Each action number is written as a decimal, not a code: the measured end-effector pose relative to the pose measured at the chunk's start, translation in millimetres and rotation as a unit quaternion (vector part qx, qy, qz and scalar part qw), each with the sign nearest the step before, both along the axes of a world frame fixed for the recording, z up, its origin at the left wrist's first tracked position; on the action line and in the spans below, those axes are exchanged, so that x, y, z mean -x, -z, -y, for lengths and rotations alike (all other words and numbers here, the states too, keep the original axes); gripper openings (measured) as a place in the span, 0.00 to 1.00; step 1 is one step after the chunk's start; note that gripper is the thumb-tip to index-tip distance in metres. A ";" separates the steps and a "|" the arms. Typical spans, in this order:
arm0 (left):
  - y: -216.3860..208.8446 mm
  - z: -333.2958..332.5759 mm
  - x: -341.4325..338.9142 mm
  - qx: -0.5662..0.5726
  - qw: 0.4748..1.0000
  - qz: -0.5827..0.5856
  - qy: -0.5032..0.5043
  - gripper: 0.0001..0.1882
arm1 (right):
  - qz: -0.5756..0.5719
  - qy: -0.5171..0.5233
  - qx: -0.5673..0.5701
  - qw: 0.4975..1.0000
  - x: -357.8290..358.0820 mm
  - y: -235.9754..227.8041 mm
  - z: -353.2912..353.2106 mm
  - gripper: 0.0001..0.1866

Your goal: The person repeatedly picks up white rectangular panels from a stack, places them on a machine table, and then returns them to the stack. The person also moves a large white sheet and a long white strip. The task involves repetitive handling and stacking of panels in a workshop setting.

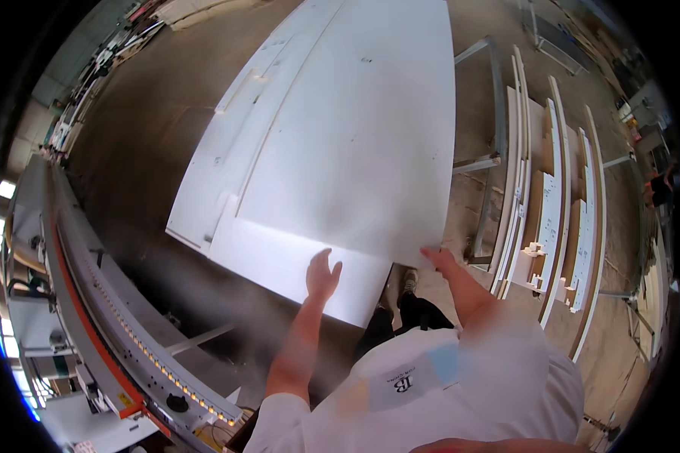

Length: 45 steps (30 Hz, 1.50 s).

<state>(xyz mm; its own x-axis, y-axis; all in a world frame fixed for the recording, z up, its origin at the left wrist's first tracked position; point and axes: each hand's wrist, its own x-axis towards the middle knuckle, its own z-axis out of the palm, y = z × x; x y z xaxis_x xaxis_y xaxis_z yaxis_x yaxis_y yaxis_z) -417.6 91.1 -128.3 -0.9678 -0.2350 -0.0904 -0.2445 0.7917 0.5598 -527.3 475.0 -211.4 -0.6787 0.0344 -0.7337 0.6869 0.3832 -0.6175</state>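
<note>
A large white board (355, 128) lies on top of a stack of white boards (279, 264) in front of me. My left hand (322, 275) hovers flat over the near edge of the stack, fingers apart, holding nothing. My right hand (438, 258) grips the near right corner of the top white board, with the fingers curled under its edge. My white shirt and dark trousers show at the bottom of the view.
A long machine with an orange strip and a roller track (106, 317) runs along the left. On the right, narrow white panels stand in a rack (551, 211), and a grey metal frame (491, 158) sits between rack and stack. The floor is bare concrete (136, 151).
</note>
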 end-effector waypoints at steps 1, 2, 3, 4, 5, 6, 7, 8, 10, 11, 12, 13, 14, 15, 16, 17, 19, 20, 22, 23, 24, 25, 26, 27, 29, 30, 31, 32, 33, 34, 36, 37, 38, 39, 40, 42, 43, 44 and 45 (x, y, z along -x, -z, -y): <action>4.4 2.5 17.2 0.028 0.998 -0.046 0.022 0.28 | 0.003 0.010 0.012 1.000 -15.8 2.3 -4.0 0.31; 8.8 6.4 31.9 0.048 0.997 -0.034 0.043 0.31 | 0.005 0.018 0.023 1.000 -31.6 5.9 -6.8 0.32; 18.1 12.6 38.7 0.081 0.995 -0.027 0.055 0.33 | 0.008 0.020 0.035 0.999 -44.0 4.7 -5.5 0.33; 26.6 19.3 44.0 0.113 0.991 -0.020 0.065 0.34 | 0.001 0.019 0.032 0.999 -57.0 2.5 -5.6 0.33; 35.9 24.3 46.8 0.109 0.991 0.030 0.077 0.37 | -0.004 0.019 0.026 0.999 -71.8 -6.8 -5.7 0.32; 38.7 23.0 44.0 0.128 0.988 0.013 0.083 0.36 | -0.008 0.017 0.020 1.000 -81.8 -21.0 -4.4 0.32; 35.3 18.7 38.1 0.147 0.985 -0.003 0.092 0.35 | 0.004 0.010 0.005 1.000 -89.4 -36.1 -5.0 0.31; 31.0 14.8 29.6 0.166 0.981 -0.019 0.098 0.34 | 0.017 0.000 -0.010 1.000 -97.6 -53.6 -5.3 0.31; 27.3 8.0 15.1 0.144 0.984 -0.048 0.098 0.34 | 0.021 -0.012 -0.039 0.999 -109.3 -79.9 -11.6 0.30; 23.7 2.8 8.4 0.143 0.983 -0.056 0.101 0.35 | 0.014 -0.012 -0.054 0.998 -116.6 -89.2 -16.4 0.30; 18.2 -1.2 3.9 0.145 0.982 -0.066 0.102 0.35 | 0.005 -0.014 -0.066 0.998 -122.1 -98.2 -19.4 0.29; 13.3 -5.2 0.0 0.132 0.982 -0.076 0.111 0.35 | 0.000 -0.007 -0.067 0.998 -127.8 -108.5 -22.7 0.30; 9.4 -8.5 -5.5 0.131 0.981 -0.091 0.108 0.35 | -0.006 -0.003 -0.069 0.998 -132.8 -122.4 -27.0 0.31; 7.7 -12.9 -13.3 0.132 0.980 -0.105 0.102 0.35 | -0.012 -0.001 -0.069 0.998 -135.8 -135.0 -31.3 0.32; 6.6 -17.6 -19.9 0.132 0.979 -0.119 0.097 0.35 | -0.026 -0.005 -0.062 0.998 -136.3 -147.8 -34.9 0.31; 0.8 -24.4 -23.1 0.133 0.976 -0.146 0.092 0.35 | -0.040 -0.004 -0.058 0.998 -138.2 -165.4 -39.2 0.31; -13.0 -42.4 -30.9 0.131 0.968 -0.195 0.085 0.34 | -0.050 0.010 -0.054 0.997 -143.3 -203.3 -49.1 0.29; -20.9 -53.9 -35.5 0.110 0.971 -0.198 0.083 0.35 | -0.054 -0.002 -0.084 0.995 -143.3 -228.8 -56.1 0.29; -36.8 -77.3 -44.5 0.066 0.974 -0.204 0.076 0.35 | -0.064 -0.030 -0.143 0.987 -144.9 -269.1 -70.0 0.29; -45.5 -92.6 -49.4 0.058 0.974 -0.206 0.077 0.36 | -0.099 -0.032 -0.111 0.988 -150.9 -255.6 -102.9 0.29; -52.9 -108.1 -55.3 0.053 0.974 -0.206 0.071 0.36 | -0.117 -0.037 -0.137 0.983 -153.0 -270.1 -113.6 0.28; -61.1 -123.5 -61.5 0.047 0.975 -0.207 0.066 0.36 | -0.136 -0.041 -0.162 0.976 -157.3 -289.1 -125.1 0.28; -69.9 -138.2 -68.8 0.027 0.978 -0.199 0.062 0.36 | -0.156 -0.047 -0.186 0.969 -160.7 -309.6 -134.4 0.28; -78.4 -150.2 -76.3 0.009 0.980 -0.189 0.057 0.35 | -0.146 -0.044 -0.182 0.971 -163.1 -324.6 -145.4 0.25; -91.7 -169.3 -90.9 -0.015 0.982 -0.185 0.048 0.35 | -0.164 -0.050 -0.207 0.963 -172.6 -365.5 -155.8 0.23; -99.4 -175.6 -97.0 -0.029 0.981 -0.187 0.044 0.35 | -0.172 -0.053 -0.215 0.960 -177.2 -385.5 -157.6 0.21; -108.0 -182.0 -103.6 -0.046 0.981 -0.186 0.041 0.35 | -0.183 -0.053 -0.214 0.958 -182.8 -408.6 -153.2 0.19; -114.8 -187.5 -109.1 -0.068 0.979 -0.188 0.040 0.35 | -0.194 -0.051 -0.218 0.955 -189.6 -436.0 -142.0 0.18; -119.1 -188.2 -112.2 -0.070 0.977 -0.198 0.029 0.35 | -0.206 -0.051 -0.217 0.953 -192.2 -453.3 -134.2 0.16; -123.0 -185.7 -116.2 -0.074 0.975 -0.206 0.023 0.35 | -0.221 -0.052 -0.202 0.953 -195.3 -464.6 -130.3 0.15; -129.8 -175.4 -117.1 -0.094 0.972 -0.215 0.021 0.34 | -0.256 -0.042 -0.172 0.950 -195.4 -485.3 -118.9 0.15; -132.6 -166.9 -116.7 -0.108 0.971 -0.212 0.020 0.34 | -0.303 -0.048 -0.151 0.940 -194.1 -491.1 -110.2 0.14; -136.7 -156.5 -113.5 -0.119 0.969 -0.214 0.024 0.34 | -0.331 -0.035 -0.084 0.939 -192.0 -495.6 -102.2 0.13; -140.8 -146.8 -113.3 -0.136 0.969 -0.206 0.024 0.34 | -0.356 -0.023 -0.017 0.934 -189.2 -499.9 -93.9 0.13; -145.6 -136.7 -114.2 -0.152 0.968 -0.198 0.024 0.33 | -0.380 -0.011 0.051 0.924 -185.2 -504.2 -84.0 0.13; -157.6 -116.5 -109.2 -0.203 0.961 -0.185 0.030 0.33 | -0.464 0.053 0.103 0.878 -178.1 -506.2 -55.0 0.15; -164.8 -106.3 -106.7 -0.239 0.954 -0.178 0.035 0.33 | -0.501 0.088 0.127 0.851 -173.7 -508.1 -39.8 0.16; -168.4 -91.7 -107.8 -0.270 0.948 -0.168 0.031 0.33 | -0.504 -0.006 0.153 0.850 -168.0 -521.5 -21.3 0.18; -168.5 -78.2 -106.9 -0.338 0.927 -0.158 0.024 0.33 | -0.504 -0.096 0.176 0.840 -163.4 -541.0 -1.9 0.21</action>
<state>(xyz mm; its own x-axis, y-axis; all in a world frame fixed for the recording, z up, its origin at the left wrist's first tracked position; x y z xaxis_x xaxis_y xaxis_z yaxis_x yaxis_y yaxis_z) -310.7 169.4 40.2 -0.9791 -0.1832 0.0882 0.0428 0.2385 0.9702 -363.9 476.9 329.5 -0.9296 -0.2460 0.2744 -0.3056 0.0987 -0.9470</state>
